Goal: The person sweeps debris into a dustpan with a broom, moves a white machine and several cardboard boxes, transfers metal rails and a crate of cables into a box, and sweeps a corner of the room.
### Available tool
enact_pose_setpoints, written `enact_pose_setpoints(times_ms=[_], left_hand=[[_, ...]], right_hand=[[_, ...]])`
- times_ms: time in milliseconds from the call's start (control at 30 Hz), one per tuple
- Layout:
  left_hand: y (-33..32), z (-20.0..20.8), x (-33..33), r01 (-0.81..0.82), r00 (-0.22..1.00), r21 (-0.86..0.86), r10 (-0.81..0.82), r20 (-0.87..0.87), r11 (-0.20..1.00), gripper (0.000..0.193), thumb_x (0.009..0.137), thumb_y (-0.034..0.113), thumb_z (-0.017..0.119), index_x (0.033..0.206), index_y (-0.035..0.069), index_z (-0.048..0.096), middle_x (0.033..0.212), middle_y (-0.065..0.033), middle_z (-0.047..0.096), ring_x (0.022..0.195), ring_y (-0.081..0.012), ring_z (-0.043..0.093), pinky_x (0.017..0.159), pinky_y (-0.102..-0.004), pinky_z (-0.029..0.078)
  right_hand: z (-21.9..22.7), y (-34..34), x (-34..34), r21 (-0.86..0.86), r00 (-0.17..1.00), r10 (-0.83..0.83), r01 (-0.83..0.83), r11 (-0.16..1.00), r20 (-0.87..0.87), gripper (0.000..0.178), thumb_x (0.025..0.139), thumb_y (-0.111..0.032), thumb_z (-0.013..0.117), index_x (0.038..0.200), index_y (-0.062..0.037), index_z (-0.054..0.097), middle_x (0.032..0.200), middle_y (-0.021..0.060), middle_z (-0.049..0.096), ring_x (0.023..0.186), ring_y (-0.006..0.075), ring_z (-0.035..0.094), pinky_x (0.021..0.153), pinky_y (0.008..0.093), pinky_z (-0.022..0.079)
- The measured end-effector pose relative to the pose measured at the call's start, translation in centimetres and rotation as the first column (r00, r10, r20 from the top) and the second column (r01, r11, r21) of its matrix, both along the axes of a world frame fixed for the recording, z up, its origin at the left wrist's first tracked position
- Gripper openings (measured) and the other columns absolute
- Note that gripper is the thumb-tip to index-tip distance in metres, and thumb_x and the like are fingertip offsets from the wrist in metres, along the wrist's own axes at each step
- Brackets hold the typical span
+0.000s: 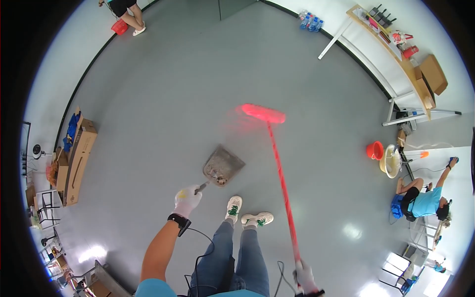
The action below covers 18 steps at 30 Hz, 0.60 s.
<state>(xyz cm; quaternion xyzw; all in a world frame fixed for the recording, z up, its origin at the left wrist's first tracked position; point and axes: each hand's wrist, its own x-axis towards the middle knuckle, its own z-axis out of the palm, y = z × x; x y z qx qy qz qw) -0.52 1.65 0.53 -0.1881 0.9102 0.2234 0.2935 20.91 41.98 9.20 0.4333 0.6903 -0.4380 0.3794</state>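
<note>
In a white glove, my left hand (187,200) is closed round the short handle of a dustpan (223,166), held out in front of my feet. Some light brown debris lies in the pan near its handle end. My right hand (306,277), gloved too, grips the upper end of a long pink-red broom handle at the lower edge. The broom (263,114) reaches away from me, and its pink head is out ahead of the dustpan and to its right, apart from it. Bristles at the head are smeared by motion.
Grey floor (163,99) surrounds me. On the left stand cardboard boxes (79,163). At right are a red bucket (374,150), a cream basin (391,161) and a crouching person (423,200). A table (396,54) and water bottles (311,22) line the far right wall; another person (129,17) stands far left.
</note>
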Motion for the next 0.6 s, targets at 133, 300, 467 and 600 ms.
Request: enact_pose_setpoints(times_ms=[133, 300, 467, 600], left_hand=[[1.8, -0.8, -1.1, 0.090, 0.996, 0.013, -0.089, -0.026, 0.996, 0.032, 0.074, 0.028, 0.051, 0.102, 0.014, 0.060, 0.092, -0.0093, 0.063, 0.087, -0.0278, 0.059, 0.076, -0.0383, 0.046], [1.7, -0.7, -0.9, 0.140, 0.990, -0.055, -0.140, -0.005, 0.989, 0.031, 0.074, 0.025, 0.052, 0.100, 0.014, 0.061, 0.087, -0.0103, 0.063, 0.084, -0.0269, 0.060, 0.075, -0.0371, 0.046], [1.0, -2.2, -0.1, 0.109, 0.994, -0.047, -0.109, -0.001, 0.993, 0.031, 0.073, 0.026, 0.052, 0.101, 0.014, 0.060, 0.088, -0.0104, 0.063, 0.085, -0.0277, 0.059, 0.075, -0.0384, 0.046], [0.8, -2.0, 0.0, 0.103, 0.995, -0.052, -0.102, 0.018, 0.993, 0.032, 0.074, 0.027, 0.051, 0.101, 0.015, 0.060, 0.091, -0.0101, 0.063, 0.086, -0.0280, 0.059, 0.075, -0.0387, 0.046]], right_hand=[[-2.7, -2.2, -7.2, 0.047, 0.998, -0.037, 0.039, 0.998, -0.042, 0.036, 0.088, -0.033, 0.040, 0.109, -0.0047, 0.049, 0.049, 0.0031, 0.047, 0.036, 0.0126, 0.045, 0.033, 0.0277, 0.035], [-5.3, -2.8, 1.9, 0.028, 0.989, 0.107, -0.111, 0.993, 0.101, 0.039, 0.087, -0.038, 0.042, 0.109, -0.0074, 0.052, 0.056, 0.0068, 0.054, 0.044, 0.0140, 0.052, 0.039, 0.0284, 0.041], [6.4, -3.5, 10.3, -0.306, 0.951, -0.155, 0.236, 0.922, 0.267, 0.032, 0.089, -0.028, 0.046, 0.114, -0.0090, 0.053, 0.056, -0.0038, 0.049, 0.046, 0.0046, 0.043, 0.040, 0.0204, 0.033], [9.8, -1.5, 15.7, -0.364, 0.960, -0.215, 0.268, 0.892, 0.179, 0.032, 0.090, -0.028, 0.044, 0.113, -0.0072, 0.053, 0.059, -0.0071, 0.048, 0.048, 0.0030, 0.039, 0.041, 0.0188, 0.032]])
